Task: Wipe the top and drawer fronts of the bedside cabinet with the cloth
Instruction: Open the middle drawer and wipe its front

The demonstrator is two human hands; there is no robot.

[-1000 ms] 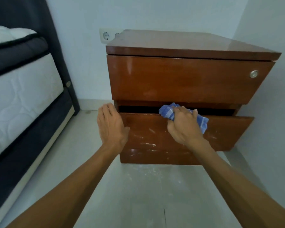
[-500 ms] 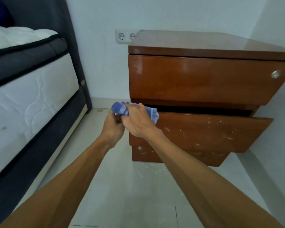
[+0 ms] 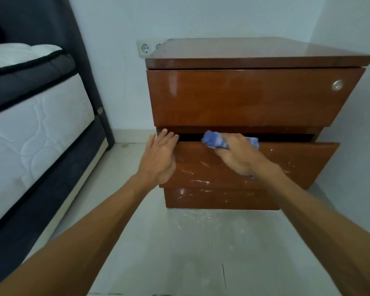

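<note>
Your right hand [image 3: 239, 158] has its grip clenched around the blue cloth [image 3: 215, 141], pressing it at the top edge of the middle drawer front [image 3: 286, 165], which stands ajar. Your left hand [image 3: 158, 157], grip released and flat, rests against that drawer's left corner on the bedside cabinet [image 3: 244, 95].

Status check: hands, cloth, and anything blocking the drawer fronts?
Right hand clutching blue cloth at middle drawer top edge. Left hand flat on its left end. Front streaked white. Nothing in the way.
</note>
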